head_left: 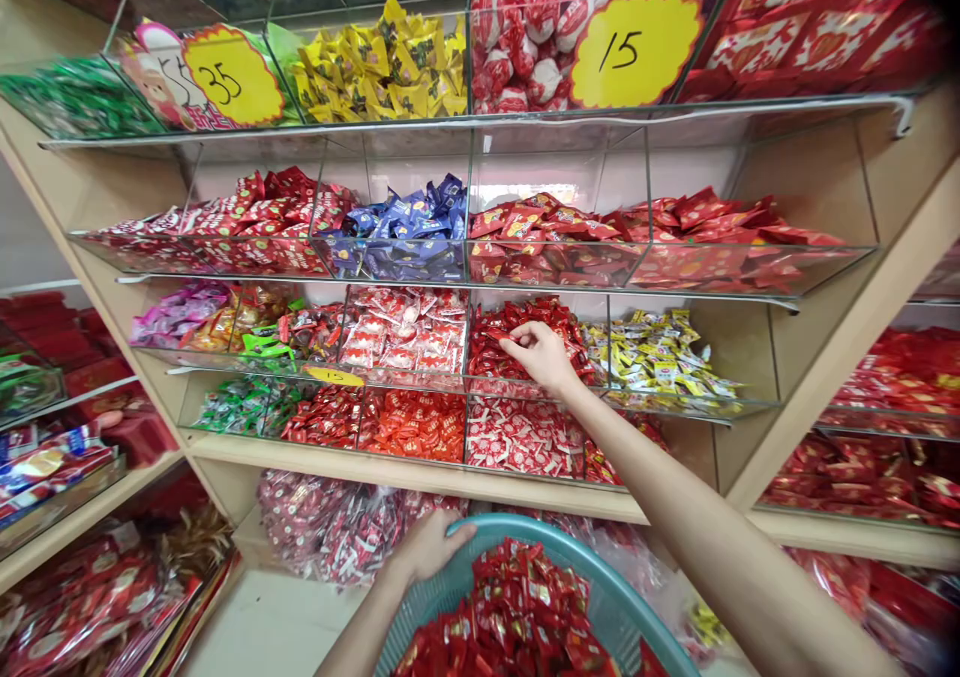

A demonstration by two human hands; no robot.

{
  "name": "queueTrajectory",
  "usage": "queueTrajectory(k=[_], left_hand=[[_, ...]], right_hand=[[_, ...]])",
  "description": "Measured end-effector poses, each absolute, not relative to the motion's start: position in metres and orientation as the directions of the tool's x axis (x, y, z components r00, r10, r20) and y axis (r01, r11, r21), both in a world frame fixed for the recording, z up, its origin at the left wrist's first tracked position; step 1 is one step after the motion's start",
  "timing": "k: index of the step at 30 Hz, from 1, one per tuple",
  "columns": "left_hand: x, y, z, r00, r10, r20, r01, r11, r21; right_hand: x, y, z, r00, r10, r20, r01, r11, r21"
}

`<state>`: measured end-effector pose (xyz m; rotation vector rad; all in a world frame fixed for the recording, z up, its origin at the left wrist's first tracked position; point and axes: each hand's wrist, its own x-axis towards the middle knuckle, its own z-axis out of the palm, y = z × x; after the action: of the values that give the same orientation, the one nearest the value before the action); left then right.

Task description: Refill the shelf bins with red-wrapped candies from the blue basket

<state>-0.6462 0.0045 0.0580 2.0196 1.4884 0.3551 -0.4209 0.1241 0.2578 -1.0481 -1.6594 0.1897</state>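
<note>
My left hand (431, 549) grips the rim of a teal plastic basket (611, 569), thumb over the edge. Small red-wrapped candies (517, 597) are heaped inside the basket. My right hand (544, 355) reaches over a clear bin of similar dark red candies (487, 352) on the shelf. Its thumb and forefinger are pinched at the pile, apparently on one red-wrapped candy; the fingers partly hide it. To the right of that hand lie yellow and white candies (667, 352), to the left red and white packets (405, 332).
Clear dividers split the shelves into bins. Above are blue packets (412, 217) and red packets (532, 227); the top row carries yellow price signs (637, 49). A wooden ledge (525, 492) runs below the bins. Bagged candies (330, 527) sit on the floor.
</note>
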Motion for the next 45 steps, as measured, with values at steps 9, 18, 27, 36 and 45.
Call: queueTrajectory(k=[9,18,27,36,45], left_hand=[[-0.646,0.006,0.054,0.369,0.926,-0.074,0.77,-0.26,0.582],[-0.645,0.005,0.054,0.374,0.923,-0.091,0.75,-0.243,0.615],[-0.645,0.005,0.056,0.361,0.928,-0.095,0.773,-0.241,0.587],[-0.645,0.005,0.054,0.381,0.923,-0.056,0.749,-0.272,0.604],[-0.646,0.005,0.054,0.352,0.932,-0.081,0.767,-0.238,0.597]], right_hand=[[-0.382,0.008,0.191,-0.24,0.772,0.588,0.558,0.606,-0.567],[-0.383,-0.031,0.093,-0.404,0.881,0.248,0.672,0.469,-0.573],[-0.381,-0.031,0.076,-0.425,0.898,0.117,0.758,0.424,-0.496],[-0.387,-0.001,0.181,-0.423,0.79,0.445,0.687,0.599,-0.411],[-0.392,0.12,0.27,-0.419,0.776,0.471,0.8,0.561,-0.213]])
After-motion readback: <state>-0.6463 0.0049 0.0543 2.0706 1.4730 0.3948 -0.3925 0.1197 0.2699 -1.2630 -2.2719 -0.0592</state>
